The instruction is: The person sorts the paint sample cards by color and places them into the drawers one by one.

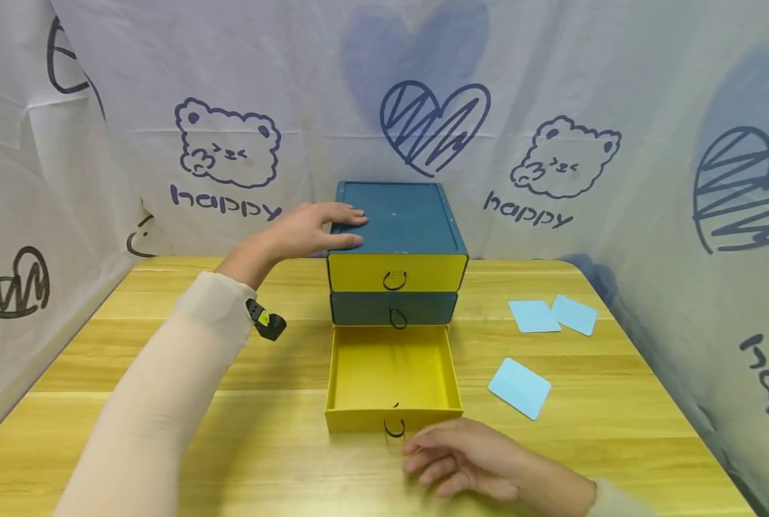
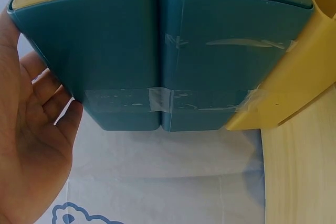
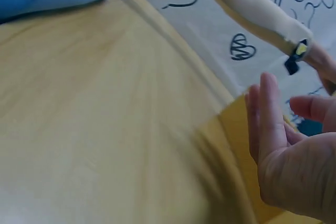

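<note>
A three-tier drawer cabinet (image 1: 400,215) with a dark teal top stands on the table. Its top drawer (image 1: 358,273) has a yellow front, and the middle drawer (image 1: 358,307) a teal one; both are closed. The bottom yellow drawer (image 1: 358,421) is pulled far out, and nothing lies inside it. My left hand (image 1: 300,231) rests on the cabinet's top left edge, its fingers lying over the top. Just in front of the bottom drawer, near its black loop handle (image 1: 395,429), my right hand (image 1: 462,459) hovers with loosely bent fingers, holding nothing.
Right of the cabinet lie three light blue cards: one card (image 1: 520,388) nearer me, plus a left card (image 1: 533,317) and a right card (image 1: 575,314) touching or overlapping farther back. A white printed curtain (image 1: 332,143) surrounds the wooden table (image 1: 274,431).
</note>
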Motion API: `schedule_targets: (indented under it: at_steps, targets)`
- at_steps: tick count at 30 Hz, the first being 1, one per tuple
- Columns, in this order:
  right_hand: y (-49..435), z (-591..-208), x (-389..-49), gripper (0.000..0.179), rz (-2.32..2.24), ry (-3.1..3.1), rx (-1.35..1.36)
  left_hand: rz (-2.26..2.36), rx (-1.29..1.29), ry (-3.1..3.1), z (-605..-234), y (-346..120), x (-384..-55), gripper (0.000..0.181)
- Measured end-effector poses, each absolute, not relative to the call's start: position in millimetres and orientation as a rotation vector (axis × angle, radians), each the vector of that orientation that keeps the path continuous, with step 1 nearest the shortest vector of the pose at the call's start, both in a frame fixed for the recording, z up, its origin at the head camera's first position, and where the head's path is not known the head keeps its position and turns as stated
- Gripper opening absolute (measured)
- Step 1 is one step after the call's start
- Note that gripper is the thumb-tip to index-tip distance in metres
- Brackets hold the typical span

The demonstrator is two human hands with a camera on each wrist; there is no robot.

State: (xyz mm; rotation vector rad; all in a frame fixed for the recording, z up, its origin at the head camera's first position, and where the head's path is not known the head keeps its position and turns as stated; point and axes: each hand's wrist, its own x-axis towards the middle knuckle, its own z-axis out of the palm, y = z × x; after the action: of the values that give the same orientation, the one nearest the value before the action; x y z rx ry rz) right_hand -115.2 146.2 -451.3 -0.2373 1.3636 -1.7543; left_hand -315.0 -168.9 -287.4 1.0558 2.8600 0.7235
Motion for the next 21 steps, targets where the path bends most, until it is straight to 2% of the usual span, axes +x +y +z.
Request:
schedule_targets:
  at_steps: [11,15,21]
  targets:
    - [193.7,-419.7,-137.9,0.034,-1.784,1.4,-0.44,0.737,1.025,2.846,-287.0,-168.9,-315.9,0.059]
    - [216.4,-410.7,-150.4,0.035,-1.761,1.637,-0.411,0.74,1.021,2.84,-286.7,-169.2,-317.1,0.06]
    - [248.9,-407.3,-167.9,0.047,-1.62,2.048,-0.296,0.736,1.023,2.841,-285.9,-168.6,-318.4,0.059]
